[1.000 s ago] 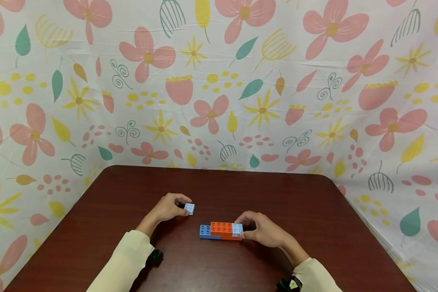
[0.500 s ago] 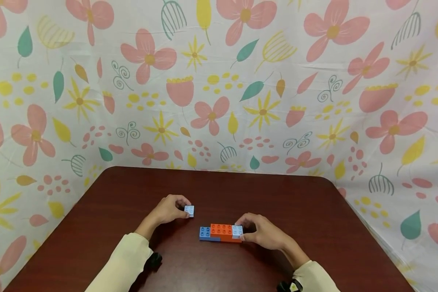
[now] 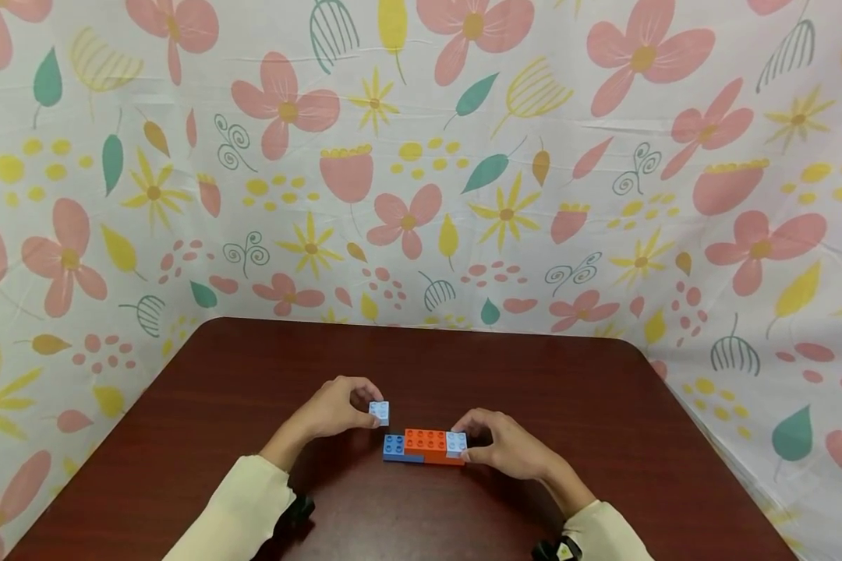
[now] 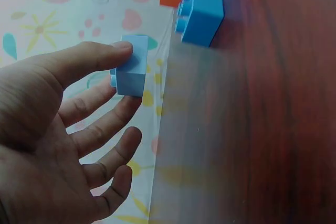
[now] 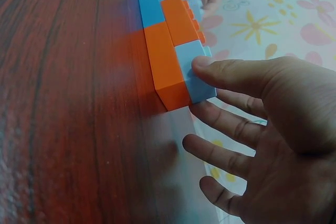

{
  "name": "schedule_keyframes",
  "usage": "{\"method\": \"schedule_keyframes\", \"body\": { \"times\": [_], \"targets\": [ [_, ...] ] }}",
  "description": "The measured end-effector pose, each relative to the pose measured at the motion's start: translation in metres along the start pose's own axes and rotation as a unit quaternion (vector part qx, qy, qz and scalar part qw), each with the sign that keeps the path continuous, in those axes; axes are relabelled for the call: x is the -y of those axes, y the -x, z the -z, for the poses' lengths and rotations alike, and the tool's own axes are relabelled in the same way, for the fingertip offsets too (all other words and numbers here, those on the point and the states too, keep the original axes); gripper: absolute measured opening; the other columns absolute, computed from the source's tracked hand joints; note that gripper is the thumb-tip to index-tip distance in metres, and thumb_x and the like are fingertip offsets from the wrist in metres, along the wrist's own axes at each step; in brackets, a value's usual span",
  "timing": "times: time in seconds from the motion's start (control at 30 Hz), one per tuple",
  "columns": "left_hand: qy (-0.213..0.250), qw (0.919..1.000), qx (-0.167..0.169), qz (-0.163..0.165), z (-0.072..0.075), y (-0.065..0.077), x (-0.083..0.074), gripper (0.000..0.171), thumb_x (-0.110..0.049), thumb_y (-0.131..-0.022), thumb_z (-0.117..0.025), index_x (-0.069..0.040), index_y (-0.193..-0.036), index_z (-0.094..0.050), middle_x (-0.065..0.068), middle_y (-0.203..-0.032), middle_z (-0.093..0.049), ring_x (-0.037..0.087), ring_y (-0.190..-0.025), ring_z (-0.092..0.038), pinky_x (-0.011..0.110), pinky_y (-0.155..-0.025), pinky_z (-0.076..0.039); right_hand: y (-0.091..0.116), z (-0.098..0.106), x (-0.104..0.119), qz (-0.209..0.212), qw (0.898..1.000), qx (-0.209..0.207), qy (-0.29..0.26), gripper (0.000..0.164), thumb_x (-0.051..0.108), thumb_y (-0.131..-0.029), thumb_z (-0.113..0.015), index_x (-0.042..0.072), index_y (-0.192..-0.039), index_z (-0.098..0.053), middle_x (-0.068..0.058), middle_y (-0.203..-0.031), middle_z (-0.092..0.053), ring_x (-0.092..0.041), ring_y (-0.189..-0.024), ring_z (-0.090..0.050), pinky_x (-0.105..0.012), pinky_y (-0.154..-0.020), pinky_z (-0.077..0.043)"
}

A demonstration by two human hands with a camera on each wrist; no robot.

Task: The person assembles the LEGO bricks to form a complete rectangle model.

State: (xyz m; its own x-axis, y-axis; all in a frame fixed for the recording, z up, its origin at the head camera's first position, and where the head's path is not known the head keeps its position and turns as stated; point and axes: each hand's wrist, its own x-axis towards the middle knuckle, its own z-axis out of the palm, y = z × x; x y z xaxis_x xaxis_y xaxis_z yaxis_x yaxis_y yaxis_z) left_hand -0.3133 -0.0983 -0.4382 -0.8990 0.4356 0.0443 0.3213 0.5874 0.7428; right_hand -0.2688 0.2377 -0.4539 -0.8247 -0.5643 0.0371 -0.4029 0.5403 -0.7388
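Note:
My left hand (image 3: 338, 407) pinches a small light blue toy brick (image 4: 131, 66) between thumb and fingers, off the table, just behind and left of a brick assembly. That assembly lies on the table: a blue brick (image 3: 394, 445) and an orange brick (image 5: 164, 59) form its bottom layer, end to end. On top sit another orange brick (image 3: 425, 440) and, at the right end, a second light blue brick (image 3: 456, 443). The blue brick's studs at the left end are bare. My right hand (image 3: 508, 444) grips the right-end light blue brick, thumb on its near side.
The dark red-brown table (image 3: 421, 514) has rounded far corners. A floral cloth (image 3: 407, 156) hangs behind it and along both sides. Black camera straps (image 3: 298, 510) sit at the wrists, over cream sleeves.
My left hand has moved right with the light blue brick, closer to the left end of the assembly. The right hand and the assembly stay in place.

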Motion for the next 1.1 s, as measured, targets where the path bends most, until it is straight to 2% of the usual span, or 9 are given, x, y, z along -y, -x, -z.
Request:
{"method": "schedule_keyframes", "body": {
  "times": [0.2, 0.43, 0.7, 1.1],
  "targets": [
    [-0.003, 0.9993, 0.025, -0.027, -0.008, 0.009, -0.008, 0.028, -0.020, -0.080, -0.088, -0.017, -0.104, -0.073, -0.002, -0.098, -0.069, 0.014, -0.086, -0.061, 0.032, -0.076, -0.052, 0.000, 0.001, 0.001, 0.001, 1.000, 0.000, -0.004, 0.026, 0.021, -0.094, -0.076, 0.018, -0.119, -0.068, -0.005, -0.107, -0.069, -0.017, -0.093, -0.060, -0.026, -0.081, -0.050],
    [-0.003, 0.9983, 0.038, -0.045, -0.016, 0.014, -0.012, 0.029, -0.020, -0.081, -0.087, -0.017, -0.105, -0.073, -0.003, -0.098, -0.070, 0.020, -0.092, -0.065, 0.035, -0.079, -0.052, 0.000, 0.001, 0.000, 0.003, 1.000, 0.000, -0.007, 0.026, 0.021, -0.094, -0.076, 0.017, -0.119, -0.068, -0.006, -0.108, -0.069, -0.017, -0.093, -0.060, -0.026, -0.080, -0.050],
    [-0.012, 0.9980, 0.039, -0.047, -0.025, 0.013, -0.013, 0.028, -0.020, -0.080, -0.087, -0.019, -0.105, -0.073, -0.004, -0.098, -0.070, 0.019, -0.089, -0.062, 0.034, -0.078, -0.050, 0.000, 0.000, -0.003, -0.001, 1.000, -0.001, -0.002, 0.026, 0.022, -0.094, -0.076, 0.020, -0.119, -0.067, -0.004, -0.107, -0.069, -0.017, -0.093, -0.062, -0.026, -0.081, -0.051],
    [-0.012, 0.9978, 0.034, -0.056, -0.029, 0.014, -0.011, 0.027, -0.021, -0.080, -0.088, -0.019, -0.103, -0.074, -0.005, -0.094, -0.068, 0.014, -0.084, -0.060, 0.032, -0.075, -0.050, 0.002, -0.001, 0.001, -0.002, 1.000, -0.002, -0.019, 0.027, 0.019, -0.094, -0.076, 0.016, -0.119, -0.067, -0.006, -0.107, -0.070, -0.017, -0.092, -0.061, -0.027, -0.079, -0.051]
  ]
}}
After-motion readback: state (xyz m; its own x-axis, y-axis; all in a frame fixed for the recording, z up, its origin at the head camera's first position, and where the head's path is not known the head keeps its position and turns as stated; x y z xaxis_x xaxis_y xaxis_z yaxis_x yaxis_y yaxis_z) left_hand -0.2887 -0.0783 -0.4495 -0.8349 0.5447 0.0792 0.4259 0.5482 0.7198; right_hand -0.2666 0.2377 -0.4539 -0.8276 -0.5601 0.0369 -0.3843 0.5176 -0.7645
